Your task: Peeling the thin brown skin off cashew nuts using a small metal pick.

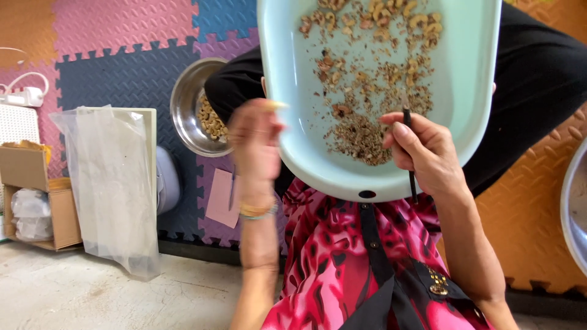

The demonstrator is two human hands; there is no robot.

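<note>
A pale green plastic tray (471,79) rests on my lap, holding cashew nuts (391,18) at its far end and a heap of brown husk bits (361,137) near me. My right hand (428,156) is shut on a thin dark stick (408,146), its tip over the husk heap. My left hand (254,143) is blurred beside the tray's left rim, fingers loosely curled; whether it holds a nut is unclear. A bracelet circles that wrist.
A steel bowl (189,104) with cashews stands left of my knee on coloured foam mats. A clear plastic bag (110,183) on a white board, a cardboard box (36,195), pink paper with a pen (223,195), and another steel bowl's rim (575,208) lie around.
</note>
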